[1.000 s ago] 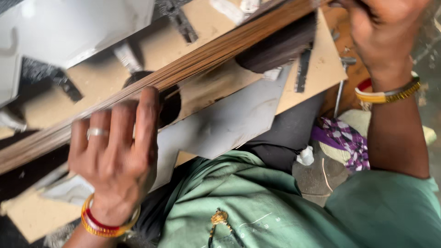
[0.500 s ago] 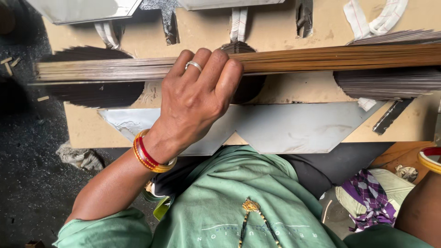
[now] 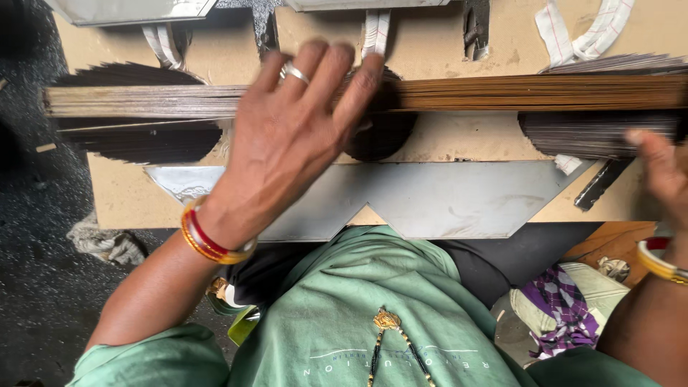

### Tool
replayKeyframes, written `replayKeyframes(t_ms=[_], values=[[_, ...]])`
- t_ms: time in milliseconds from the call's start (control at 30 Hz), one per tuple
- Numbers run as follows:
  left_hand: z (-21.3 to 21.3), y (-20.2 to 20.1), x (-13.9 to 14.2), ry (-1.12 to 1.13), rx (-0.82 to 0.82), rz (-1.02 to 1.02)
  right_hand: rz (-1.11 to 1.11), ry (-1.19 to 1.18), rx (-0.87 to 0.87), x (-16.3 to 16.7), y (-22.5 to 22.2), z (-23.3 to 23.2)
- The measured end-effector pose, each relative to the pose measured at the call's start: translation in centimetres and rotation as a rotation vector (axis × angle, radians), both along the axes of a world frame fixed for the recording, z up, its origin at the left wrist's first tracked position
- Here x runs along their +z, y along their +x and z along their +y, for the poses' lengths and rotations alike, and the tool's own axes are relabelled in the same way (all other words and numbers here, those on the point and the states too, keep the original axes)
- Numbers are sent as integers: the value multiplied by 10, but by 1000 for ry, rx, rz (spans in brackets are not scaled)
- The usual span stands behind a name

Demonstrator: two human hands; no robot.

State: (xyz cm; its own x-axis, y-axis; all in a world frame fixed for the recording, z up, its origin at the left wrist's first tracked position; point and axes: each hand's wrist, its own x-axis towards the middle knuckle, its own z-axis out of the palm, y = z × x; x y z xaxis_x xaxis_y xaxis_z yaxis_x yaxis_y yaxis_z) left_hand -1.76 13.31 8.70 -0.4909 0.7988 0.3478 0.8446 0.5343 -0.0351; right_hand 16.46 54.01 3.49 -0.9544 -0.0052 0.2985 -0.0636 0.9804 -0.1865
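Sticks (image 3: 502, 93) under the spread left-hand fingers (image 3: 337, 79) could roll off the bench (image 3: 444, 136); right hand (image 3: 663, 175) barely touches them, grip unclear.

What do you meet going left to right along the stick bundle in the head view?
Pale end of the stick bundle → left hand lying flat across it → brown stretch of sticks → right hand at the frame edge, just below the sticks.

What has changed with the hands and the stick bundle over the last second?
The left hand slid right along the stick bundle, fingers now spread flat on it. The right hand, out of view half a second ago, is back at the bundle's right end. The board and metal plate stayed put.
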Motion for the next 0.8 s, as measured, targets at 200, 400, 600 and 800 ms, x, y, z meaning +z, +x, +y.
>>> replayKeyframes(t_ms=[200,400,600,800], values=[[-12,-14,0,-34,-40,-143,-45,55,17,9,-5,-20],[-32,-23,-28,-59,-8,-56,6,294,52,-9,-18,-39],[-50,-4,-38,3,-116,135,-30,296,6,-1,-12,-41],[-43,75,-54,96,-106,-432,-176,-23,149,-15,12,-149]])
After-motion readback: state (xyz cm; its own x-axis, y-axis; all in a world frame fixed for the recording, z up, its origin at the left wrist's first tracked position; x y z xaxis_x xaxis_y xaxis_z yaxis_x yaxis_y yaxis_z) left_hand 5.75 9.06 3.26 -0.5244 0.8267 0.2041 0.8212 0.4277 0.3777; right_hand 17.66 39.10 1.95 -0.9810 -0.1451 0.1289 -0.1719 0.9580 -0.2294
